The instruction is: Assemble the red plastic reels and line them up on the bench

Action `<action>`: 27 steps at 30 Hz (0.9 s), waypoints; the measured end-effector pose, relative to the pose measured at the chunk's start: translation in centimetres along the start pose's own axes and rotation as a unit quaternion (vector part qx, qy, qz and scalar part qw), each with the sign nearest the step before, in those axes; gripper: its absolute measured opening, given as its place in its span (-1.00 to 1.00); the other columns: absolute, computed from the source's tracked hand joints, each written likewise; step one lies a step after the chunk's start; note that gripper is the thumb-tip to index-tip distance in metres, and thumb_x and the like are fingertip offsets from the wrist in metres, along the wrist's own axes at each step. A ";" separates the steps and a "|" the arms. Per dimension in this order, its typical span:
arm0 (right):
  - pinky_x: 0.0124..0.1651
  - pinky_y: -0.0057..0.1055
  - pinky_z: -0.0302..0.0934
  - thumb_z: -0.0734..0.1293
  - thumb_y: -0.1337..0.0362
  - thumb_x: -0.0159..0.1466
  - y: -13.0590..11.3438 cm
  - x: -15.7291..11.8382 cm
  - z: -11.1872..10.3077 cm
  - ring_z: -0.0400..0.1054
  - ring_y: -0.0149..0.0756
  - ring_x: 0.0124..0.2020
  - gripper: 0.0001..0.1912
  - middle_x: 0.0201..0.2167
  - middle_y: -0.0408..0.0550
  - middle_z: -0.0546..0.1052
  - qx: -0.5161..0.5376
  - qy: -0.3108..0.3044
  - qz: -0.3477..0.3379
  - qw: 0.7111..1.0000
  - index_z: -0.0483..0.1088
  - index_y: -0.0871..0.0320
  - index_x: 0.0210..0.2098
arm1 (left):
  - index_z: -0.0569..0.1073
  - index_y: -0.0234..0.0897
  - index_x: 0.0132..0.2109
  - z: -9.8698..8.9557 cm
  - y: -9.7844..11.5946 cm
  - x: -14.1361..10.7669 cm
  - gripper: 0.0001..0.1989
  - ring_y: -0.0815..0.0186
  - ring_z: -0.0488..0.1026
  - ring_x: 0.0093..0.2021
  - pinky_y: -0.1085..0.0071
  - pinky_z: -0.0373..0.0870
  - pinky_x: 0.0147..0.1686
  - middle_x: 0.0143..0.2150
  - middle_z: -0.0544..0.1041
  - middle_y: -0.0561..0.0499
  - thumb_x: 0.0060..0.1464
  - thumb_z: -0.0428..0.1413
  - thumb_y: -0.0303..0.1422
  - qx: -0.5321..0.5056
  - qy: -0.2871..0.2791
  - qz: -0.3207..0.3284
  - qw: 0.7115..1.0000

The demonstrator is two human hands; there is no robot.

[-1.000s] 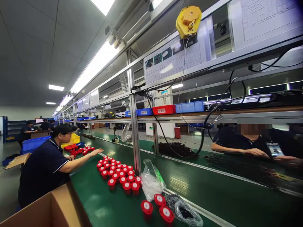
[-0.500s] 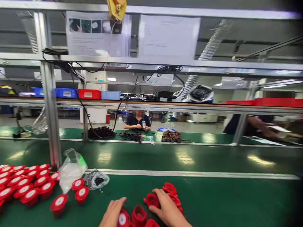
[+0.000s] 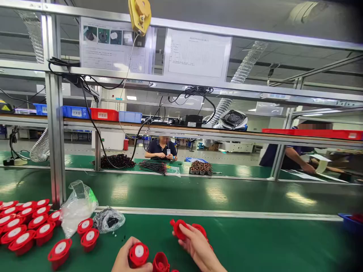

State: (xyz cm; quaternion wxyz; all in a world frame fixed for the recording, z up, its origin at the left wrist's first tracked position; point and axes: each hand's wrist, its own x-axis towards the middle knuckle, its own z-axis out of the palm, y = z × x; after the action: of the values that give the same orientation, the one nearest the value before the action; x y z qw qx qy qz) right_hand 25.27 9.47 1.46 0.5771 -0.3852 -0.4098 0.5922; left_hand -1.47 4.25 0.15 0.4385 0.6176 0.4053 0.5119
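Okay so, far left, a bunch of red housings [image 3: 23,239] can be seen topped with white discs, and those look pretty much done. Next along, a white-topped piece [image 3: 138,254] is gripped in the left hand [image 3: 124,256], tucked between thumb and fingers. Just beside that thumb, an open red cup [image 3: 160,261] is seen with no white disc, so probably unfinished. Furthest right, another red piece [image 3: 178,228] is pinched in the right hand [image 3: 196,244], with more red parts [image 3: 200,229] partly hidden behind, likely still to be done.
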 end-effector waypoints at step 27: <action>-0.71 -0.70 -0.06 0.49 0.29 0.20 0.2 -1.0 2.3 0.17 -0.61 -0.64 -0.81 -0.16 0.12 0.64 0.126 0.014 0.091 0.988 0.51 0.28 -0.24 | 0.50 -0.29 -0.01 1.4 1.3 -1.5 -0.41 0.12 0.51 -0.03 0.25 0.40 0.03 -0.01 0.59 -0.16 -0.04 0.40 0.02 -0.129 -0.119 -0.068 0.982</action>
State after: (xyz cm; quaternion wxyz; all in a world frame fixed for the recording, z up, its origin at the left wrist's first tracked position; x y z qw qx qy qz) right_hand 23.09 8.40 2.10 0.5702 -0.3536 -0.2868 0.6838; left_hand -0.22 2.24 0.87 0.5933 0.5835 0.3222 0.4513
